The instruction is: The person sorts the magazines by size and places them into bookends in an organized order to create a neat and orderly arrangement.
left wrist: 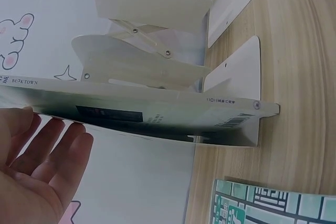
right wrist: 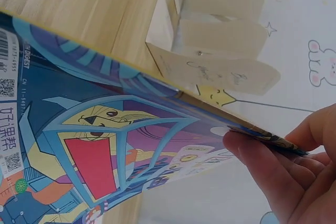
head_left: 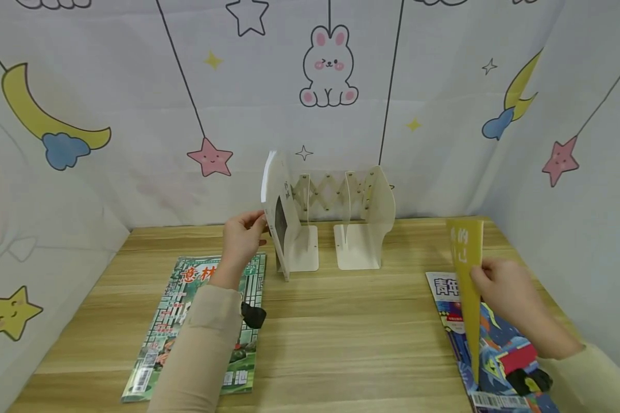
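Observation:
A white book (head_left: 272, 212) stands upright at the left end of a cream metal bookend (head_left: 367, 246). My left hand (head_left: 243, 232) is at the book's outer left side. In the left wrist view its extended fingers (left wrist: 68, 153) lie along the book's edge, fingertips right at the cover (left wrist: 173, 111). On the right, my right hand (head_left: 511, 292) pinches a thin magazine by its upper edge and holds it upright. Its yellow side (head_left: 467, 269) bears white characters; its other side (right wrist: 131, 135), seen in the right wrist view, carries a blue and purple illustration.
A green magazine (head_left: 248, 344) lies flat at the left, partly under my left forearm. A blue illustrated magazine (head_left: 446, 287) lies below the upright one. White divider plates (head_left: 348, 201) stand in the bookend. A printed cloth backdrop (head_left: 268, 103) rises behind the wooden table (head_left: 341, 332).

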Tool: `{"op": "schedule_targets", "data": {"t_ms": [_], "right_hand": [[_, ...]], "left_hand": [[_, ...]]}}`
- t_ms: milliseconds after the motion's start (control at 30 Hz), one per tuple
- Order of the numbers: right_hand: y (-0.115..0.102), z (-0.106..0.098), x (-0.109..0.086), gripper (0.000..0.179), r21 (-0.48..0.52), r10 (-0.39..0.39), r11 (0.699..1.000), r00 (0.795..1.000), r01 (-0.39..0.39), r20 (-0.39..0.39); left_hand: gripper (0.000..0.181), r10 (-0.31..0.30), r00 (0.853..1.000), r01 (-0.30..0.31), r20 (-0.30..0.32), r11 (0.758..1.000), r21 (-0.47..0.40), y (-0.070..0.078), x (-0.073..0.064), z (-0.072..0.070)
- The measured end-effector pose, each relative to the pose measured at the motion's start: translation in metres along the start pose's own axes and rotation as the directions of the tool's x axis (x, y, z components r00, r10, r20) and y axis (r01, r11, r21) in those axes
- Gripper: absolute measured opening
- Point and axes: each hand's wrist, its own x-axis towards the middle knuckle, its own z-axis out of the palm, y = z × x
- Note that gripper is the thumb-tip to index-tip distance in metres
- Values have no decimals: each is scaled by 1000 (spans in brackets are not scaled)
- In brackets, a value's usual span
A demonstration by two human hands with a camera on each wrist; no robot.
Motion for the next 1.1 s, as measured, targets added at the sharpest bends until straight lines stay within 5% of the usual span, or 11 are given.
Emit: {"op": "schedule_targets", "data": {"t_ms": [600, 1100], "right_hand": [[-14, -5, -4, 35, 9, -58, 998, 990, 59, -129], [-26, -4, -11, 25, -22, -171, 985, 952, 171, -253]], "left_hand": [[31, -1, 1000, 1, -3, 1000, 8, 1, 0, -1], [31, -7, 1000, 7, -2, 1000, -11, 3, -2, -1]]}}
